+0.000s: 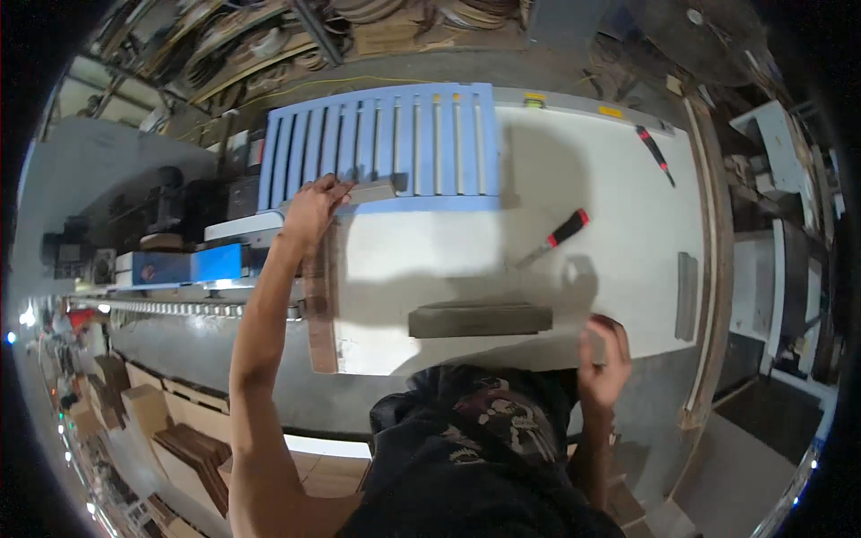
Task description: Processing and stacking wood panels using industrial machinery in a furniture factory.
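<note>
My left hand (314, 206) reaches to the near left corner of a light-blue slatted panel (439, 203). Its fingers are closed on the end of a short grey strip (372, 191), which lies along the panel's near rail. Over the near right part of the white tabletop (404, 255) hovers my right hand (606, 363), fingers curved and apart, with nothing seen between them. A wider dark-grey block (480, 320) lies near the front edge, to the left of that hand. Beyond it rests a red-and-black-handled tool (568, 229) with a narrow blade, apart from both hands.
A spirit level (583, 105) lies along the table's far edge. A red-and-black screwdriver (655, 154) is at far right, and another grey strip (686, 296) sits by the right edge. A brown board (323, 314) borders the left side. Cardboard boxes (148, 412) stand lower left.
</note>
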The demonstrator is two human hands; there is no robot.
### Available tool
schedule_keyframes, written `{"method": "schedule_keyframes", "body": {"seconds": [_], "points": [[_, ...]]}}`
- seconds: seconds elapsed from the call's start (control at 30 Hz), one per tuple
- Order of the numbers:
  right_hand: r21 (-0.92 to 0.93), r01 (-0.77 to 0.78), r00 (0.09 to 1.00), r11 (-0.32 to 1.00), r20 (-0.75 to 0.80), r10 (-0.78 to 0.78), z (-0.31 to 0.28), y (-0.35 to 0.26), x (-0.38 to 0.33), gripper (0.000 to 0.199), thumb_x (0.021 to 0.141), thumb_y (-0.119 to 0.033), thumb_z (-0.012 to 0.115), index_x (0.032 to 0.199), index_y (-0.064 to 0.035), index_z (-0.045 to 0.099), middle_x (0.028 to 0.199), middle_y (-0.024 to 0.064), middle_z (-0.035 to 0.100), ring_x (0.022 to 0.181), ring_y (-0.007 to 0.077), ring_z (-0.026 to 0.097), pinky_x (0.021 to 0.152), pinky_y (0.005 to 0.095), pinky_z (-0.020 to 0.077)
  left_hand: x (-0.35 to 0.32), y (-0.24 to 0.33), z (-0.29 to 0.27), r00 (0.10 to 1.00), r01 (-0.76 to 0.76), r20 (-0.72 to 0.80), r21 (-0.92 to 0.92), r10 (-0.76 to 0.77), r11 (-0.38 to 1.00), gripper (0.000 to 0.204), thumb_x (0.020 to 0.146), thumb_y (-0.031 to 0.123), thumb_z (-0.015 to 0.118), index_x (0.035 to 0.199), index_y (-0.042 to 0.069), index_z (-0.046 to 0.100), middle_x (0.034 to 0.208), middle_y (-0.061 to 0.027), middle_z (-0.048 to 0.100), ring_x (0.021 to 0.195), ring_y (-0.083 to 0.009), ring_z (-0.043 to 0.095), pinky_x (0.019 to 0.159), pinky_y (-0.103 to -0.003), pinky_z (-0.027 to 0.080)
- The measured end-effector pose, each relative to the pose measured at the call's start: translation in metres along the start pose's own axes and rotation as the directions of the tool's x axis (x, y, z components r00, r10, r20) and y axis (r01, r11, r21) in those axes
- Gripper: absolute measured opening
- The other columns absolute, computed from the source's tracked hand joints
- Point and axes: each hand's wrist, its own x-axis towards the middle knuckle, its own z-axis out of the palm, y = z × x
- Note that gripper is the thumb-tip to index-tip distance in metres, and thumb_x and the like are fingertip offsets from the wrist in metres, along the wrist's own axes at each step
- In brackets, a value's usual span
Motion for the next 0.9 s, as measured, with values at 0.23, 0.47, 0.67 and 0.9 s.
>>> {"method": "schedule_keyframes", "body": {"seconds": [0.23, 0.47, 0.67, 0.9], "points": [[-0.064, 0.314, 0.939, 0.947, 0.166, -0.300, 0.026, -0.041, 0.024, 0.046, 0.077, -0.014, 0.072, 0.120, -0.0088, 0.059, 0.128, 0.0095, 0.053, 0.119, 0.0299, 0.050, 0.099, 0.0423, 0.0407, -0.011, 0.177, -0.022, 0.976, -0.217, -0.079, -0.488, 0.205, 0.845, 0.021, 0.085, 0.014, 0.063, 0.104, 0.008, 0.068, 0.092, -0.0098, 0.061, 0.079, -0.0293, 0.062, 0.070, -0.039, 0.053], [-0.133, 0.455, 0.836, 0.881, 0.404, -0.371, 0.038, -0.032, 0.029, 0.054, 0.068, -0.010, 0.074, 0.119, -0.0076, 0.056, 0.116, 0.0074, 0.056, 0.109, 0.0286, 0.054, 0.100, 0.0446, 0.0397, -0.046, 0.242, -0.027, 0.974, -0.115, 0.104, -0.538, 0.202, 0.835, 0.035, 0.083, 0.024, 0.068, 0.110, 0.004, 0.061, 0.102, -0.0131, 0.061, 0.086, -0.0313, 0.065, 0.077, -0.041, 0.055], [-0.127, 0.331, 0.846, 0.935, 0.478, -0.235, 0.032, 0.008, 0.012, 0.054, 0.072, -0.012, 0.073, 0.122, -0.0097, 0.056, 0.119, 0.0083, 0.055, 0.114, 0.0298, 0.050, 0.099, 0.0415, 0.0407, -0.079, 0.240, -0.010, 0.963, -0.186, 0.127, -0.327, 0.238, 0.927, 0.054, 0.075, 0.031, 0.075, 0.117, 0.005, 0.055, 0.104, -0.0114, 0.058, 0.093, -0.0292, 0.063, 0.079, -0.039, 0.054], [-0.155, 0.475, 0.757, 0.866, 0.573, -0.313, 0.054, 0.019, 0.000, 0.070, 0.072, -0.015, 0.076, 0.135, -0.0148, 0.046, 0.126, 0.0114, 0.050, 0.121, 0.0291, 0.045, 0.099, 0.0419, 0.0406, -0.095, 0.232, 0.012, 0.970, -0.196, 0.120, -0.132, 0.212, 0.972, 0.065, 0.070, 0.022, 0.078, 0.125, 0.007, 0.047, 0.102, -0.0119, 0.060, 0.098, -0.0262, 0.062, 0.080, -0.037, 0.052]]}}
